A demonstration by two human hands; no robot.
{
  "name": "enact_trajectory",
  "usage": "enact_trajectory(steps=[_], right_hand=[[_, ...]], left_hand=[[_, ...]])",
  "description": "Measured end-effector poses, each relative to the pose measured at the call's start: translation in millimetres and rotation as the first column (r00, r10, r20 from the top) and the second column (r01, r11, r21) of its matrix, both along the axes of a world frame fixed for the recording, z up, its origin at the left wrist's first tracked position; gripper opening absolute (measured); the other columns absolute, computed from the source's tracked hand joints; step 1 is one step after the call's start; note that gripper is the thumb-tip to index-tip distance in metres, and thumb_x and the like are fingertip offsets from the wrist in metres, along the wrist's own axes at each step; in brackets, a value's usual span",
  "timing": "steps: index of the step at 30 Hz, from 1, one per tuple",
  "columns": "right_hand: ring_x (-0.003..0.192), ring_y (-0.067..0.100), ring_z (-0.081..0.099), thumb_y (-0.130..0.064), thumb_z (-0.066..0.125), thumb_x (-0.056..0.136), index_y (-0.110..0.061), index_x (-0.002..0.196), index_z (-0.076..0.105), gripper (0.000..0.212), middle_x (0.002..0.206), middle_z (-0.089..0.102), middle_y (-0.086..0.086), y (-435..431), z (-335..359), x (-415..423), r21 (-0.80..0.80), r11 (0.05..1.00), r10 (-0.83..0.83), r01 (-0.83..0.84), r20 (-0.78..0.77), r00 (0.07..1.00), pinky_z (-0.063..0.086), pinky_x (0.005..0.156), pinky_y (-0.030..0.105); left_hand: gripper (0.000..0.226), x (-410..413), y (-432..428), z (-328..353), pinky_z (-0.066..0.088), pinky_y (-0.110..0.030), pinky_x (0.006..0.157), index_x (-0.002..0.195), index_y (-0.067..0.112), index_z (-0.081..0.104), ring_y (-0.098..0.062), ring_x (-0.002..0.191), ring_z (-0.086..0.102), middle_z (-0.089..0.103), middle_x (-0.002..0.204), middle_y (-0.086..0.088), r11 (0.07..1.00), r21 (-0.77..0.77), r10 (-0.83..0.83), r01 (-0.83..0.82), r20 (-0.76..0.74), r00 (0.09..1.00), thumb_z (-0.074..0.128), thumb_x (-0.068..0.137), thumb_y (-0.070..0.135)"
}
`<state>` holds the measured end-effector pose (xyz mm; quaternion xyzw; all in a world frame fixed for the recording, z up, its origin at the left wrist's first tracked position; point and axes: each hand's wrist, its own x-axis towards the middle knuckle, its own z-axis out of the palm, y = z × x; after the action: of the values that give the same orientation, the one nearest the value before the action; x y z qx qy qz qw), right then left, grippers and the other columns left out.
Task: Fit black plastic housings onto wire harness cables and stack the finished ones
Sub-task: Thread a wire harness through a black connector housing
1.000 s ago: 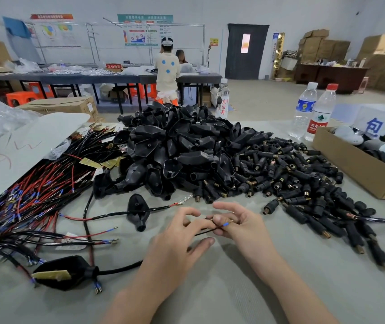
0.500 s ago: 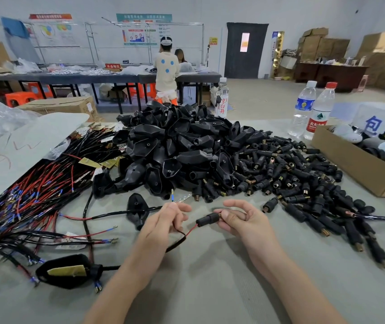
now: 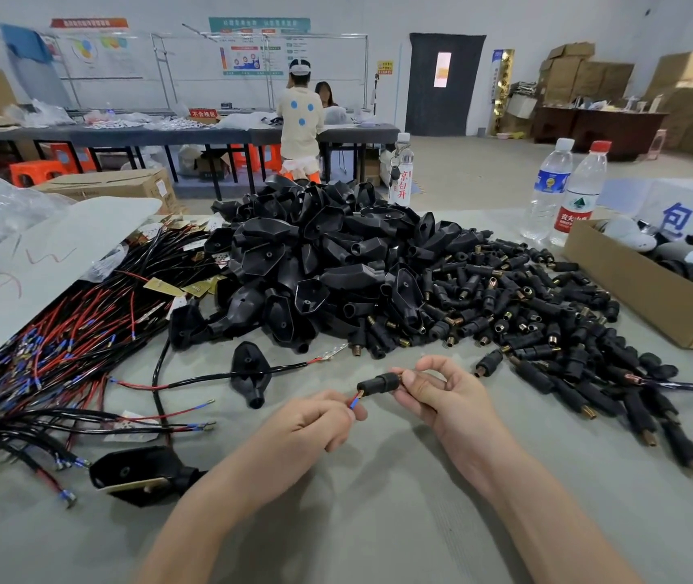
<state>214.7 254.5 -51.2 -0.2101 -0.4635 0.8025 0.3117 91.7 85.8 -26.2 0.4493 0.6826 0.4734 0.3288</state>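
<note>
Right hand [image 3: 441,394] was pinching a small black housing [image 3: 378,383] just in front of the big housing pile [image 3: 315,267], up off the counter [image 3: 378,520]. Left hand [image 3: 315,423] was curled around the wire [image 3: 353,401], its red-and-blue tip right at the housing's end. Loose harness cables [image 3: 41,351] sat left of the pile.

Clear bottle, centre [image 3: 402,179]: red characters ran down its side, reading 京白开.
Red-capped bottle [image 3: 576,196]: the red label read 农夫山; the rest was turned out of sight.
White board, right [image 3: 673,204]: it bore one large blue character, 包.
Red sign [image 3: 204,114] on the far bench [image 3: 167,134]: white characters, 不合格区.
Blue-labelled bottle [image 3: 549,183]: the print was too small to read.
Wall posters [image 3: 258,48]: the headings were blurred and unreadable.
</note>
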Motion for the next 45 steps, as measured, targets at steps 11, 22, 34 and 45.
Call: enact_trajectory(steps=[11,22,34,45], right_hand=[[0.090,0.016,0.075,0.005,0.061,0.090,-0.009,0.099,0.053,0.018,0.098,0.077,0.014,0.8,1.8,1.8,-0.008,0.999,0.042,-0.042,-0.020,0.999,0.058,0.072,0.019],[0.091,0.016,0.075,0.002,0.062,0.092,-0.010,0.098,0.055,0.014,0.099,0.077,0.015,-1.4,5.6,4.7,0.122,0.991,0.054,-0.058,0.031,0.998,0.057,0.073,0.019],[0.086,0.012,0.073,0.005,0.060,0.093,-0.009,0.096,0.060,0.014,0.092,0.078,0.008,-10.1,13.5,4.8,0.355,0.931,0.050,-0.082,0.097,0.994,0.055,0.072,0.018],[0.083,0.014,0.074,0.008,0.061,0.091,-0.006,0.098,0.059,0.016,0.096,0.075,0.017,-5.4,8.3,3.2,0.103,0.992,-0.083,0.076,0.068,0.994,0.058,0.070,0.018]], left_hand=[[0.042,2.9,-1.8,5.5,0.034,-0.013,0.067,0.045,0.025,0.042,-0.014,0.080,0.050,0.066,0.104,-0.004,0.999,-0.030,-0.015,0.013,-0.046,0.999,0.040,0.086,0.032],[0.034,3.8,-2.9,5.2,0.029,-0.022,0.064,0.051,0.019,0.036,-0.012,0.069,0.038,0.065,0.098,0.006,0.996,-0.058,-0.069,0.064,-0.086,0.994,0.041,0.084,0.027],[0.034,6.8,-0.3,-0.4,0.033,-0.034,0.070,0.056,0.031,0.063,-0.012,0.064,0.040,0.060,0.093,-0.011,0.999,-0.027,-0.043,0.041,-0.073,0.996,0.043,0.082,0.041],[0.013,5.6,6.1,-5.7,0.056,-0.024,0.074,0.094,0.009,0.054,-0.021,0.077,0.071,0.076,0.084,-0.008,0.948,0.197,0.240,-0.250,0.076,0.968,0.063,0.097,0.018]])
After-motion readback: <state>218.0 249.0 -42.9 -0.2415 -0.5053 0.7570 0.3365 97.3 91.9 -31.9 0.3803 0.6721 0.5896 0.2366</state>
